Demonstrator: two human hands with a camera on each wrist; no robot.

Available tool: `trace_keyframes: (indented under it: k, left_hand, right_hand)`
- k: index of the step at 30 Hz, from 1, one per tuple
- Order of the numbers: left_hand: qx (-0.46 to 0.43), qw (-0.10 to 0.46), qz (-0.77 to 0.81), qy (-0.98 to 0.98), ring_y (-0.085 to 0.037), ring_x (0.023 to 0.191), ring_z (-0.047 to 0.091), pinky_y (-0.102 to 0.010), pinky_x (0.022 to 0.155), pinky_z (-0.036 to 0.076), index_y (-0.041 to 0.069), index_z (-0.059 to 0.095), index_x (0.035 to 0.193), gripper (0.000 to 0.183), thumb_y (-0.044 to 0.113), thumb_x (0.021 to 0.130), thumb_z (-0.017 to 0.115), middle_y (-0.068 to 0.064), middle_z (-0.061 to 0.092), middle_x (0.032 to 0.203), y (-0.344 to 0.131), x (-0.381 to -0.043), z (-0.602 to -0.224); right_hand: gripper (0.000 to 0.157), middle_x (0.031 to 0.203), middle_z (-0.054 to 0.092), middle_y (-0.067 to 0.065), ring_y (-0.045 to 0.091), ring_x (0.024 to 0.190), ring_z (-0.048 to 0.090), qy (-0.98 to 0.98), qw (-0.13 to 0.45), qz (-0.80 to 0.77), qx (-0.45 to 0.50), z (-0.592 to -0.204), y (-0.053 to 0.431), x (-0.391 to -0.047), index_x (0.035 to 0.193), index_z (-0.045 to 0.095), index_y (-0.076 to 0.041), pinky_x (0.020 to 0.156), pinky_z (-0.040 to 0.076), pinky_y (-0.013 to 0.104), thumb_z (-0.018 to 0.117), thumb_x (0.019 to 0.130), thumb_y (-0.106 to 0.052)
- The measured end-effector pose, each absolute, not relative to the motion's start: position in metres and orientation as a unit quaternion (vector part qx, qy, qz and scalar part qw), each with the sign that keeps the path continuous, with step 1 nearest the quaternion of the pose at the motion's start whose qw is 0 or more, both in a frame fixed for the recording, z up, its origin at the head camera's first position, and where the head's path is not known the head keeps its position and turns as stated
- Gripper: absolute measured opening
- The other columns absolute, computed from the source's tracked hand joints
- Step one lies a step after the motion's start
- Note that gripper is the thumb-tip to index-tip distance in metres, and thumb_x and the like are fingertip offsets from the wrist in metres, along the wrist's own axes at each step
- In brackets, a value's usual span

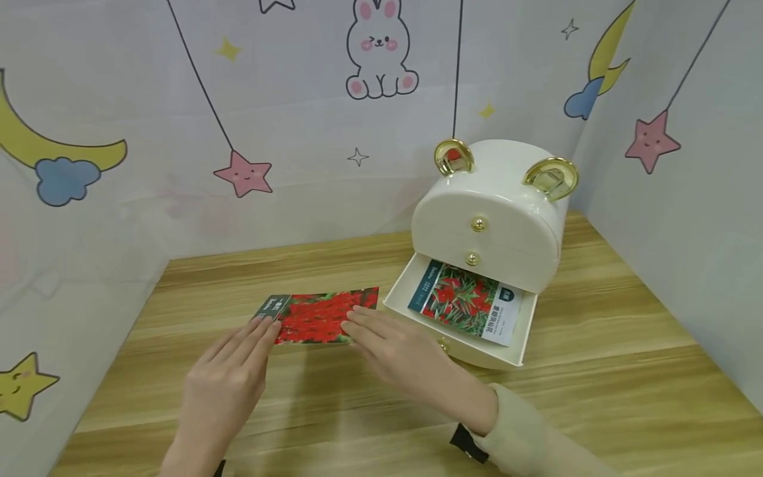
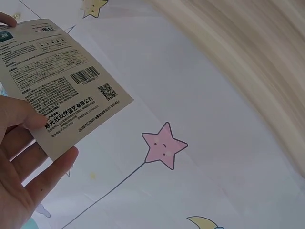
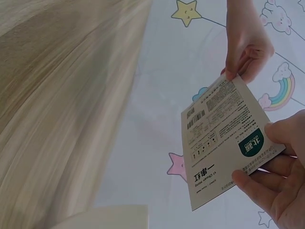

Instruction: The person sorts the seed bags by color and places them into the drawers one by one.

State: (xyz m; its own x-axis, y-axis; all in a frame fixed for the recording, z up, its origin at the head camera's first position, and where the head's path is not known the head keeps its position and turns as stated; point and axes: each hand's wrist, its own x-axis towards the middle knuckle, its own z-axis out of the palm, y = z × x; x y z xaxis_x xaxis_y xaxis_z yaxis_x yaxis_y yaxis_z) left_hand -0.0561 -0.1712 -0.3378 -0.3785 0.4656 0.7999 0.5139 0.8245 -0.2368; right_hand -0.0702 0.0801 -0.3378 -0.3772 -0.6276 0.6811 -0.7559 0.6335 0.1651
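Note:
A flower seed packet (image 1: 318,315), its front covered in red blossoms, is held above the table between both hands. My left hand (image 1: 223,381) grips its left end, thumb on the printed back and fingers over the front, as the left wrist view shows. The other end is pinched by my right hand (image 1: 405,354), with the thumb also on the back (image 3: 224,138) in the right wrist view. Beside the right hand, a second seed packet (image 1: 465,298) with red flowers and green leaves lies in the pulled-out drawer (image 1: 399,291).
The drawer belongs to a white rounded cabinet (image 1: 485,245) with gold-rimmed ears and gold knobs, at the back right of the wooden table (image 1: 620,358). White cloth walls (image 1: 310,218) with cartoon stars, moons and a rabbit stand behind and beside the table.

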Motion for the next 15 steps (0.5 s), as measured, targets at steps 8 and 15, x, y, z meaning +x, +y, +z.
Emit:
trace_keyframes:
  k: [8,15]
  left_hand:
    - [-0.317,0.477,-0.018,-0.819,-0.024,0.087,0.069,-0.037,0.073,0.055,0.004,0.069,0.103,0.033,0.011,0.096,0.037,-0.009,0.072,0.095,-0.156,-0.06,-0.338]
    - [-0.33,0.491,-0.024,-0.806,-0.022,0.086,0.069,-0.035,0.073,0.055,0.005,0.07,0.1,0.031,0.007,0.093,0.04,-0.008,0.072,0.094,-0.143,-0.063,-0.339]
  right_hand:
    - [0.031,0.115,0.066,0.003,0.014,0.11,0.06,-0.841,0.343,0.093,0.408,-0.339,0.099,-0.06,0.114,0.062,-0.011,0.094,0.05,0.025,0.062,0.085,-0.021]
    - [0.031,0.117,0.065,0.005,0.016,0.109,0.061,-0.843,0.349,0.088,0.399,-0.339,0.112,-0.053,0.114,0.062,-0.01,0.092,0.051,0.03,0.061,0.085,-0.02]
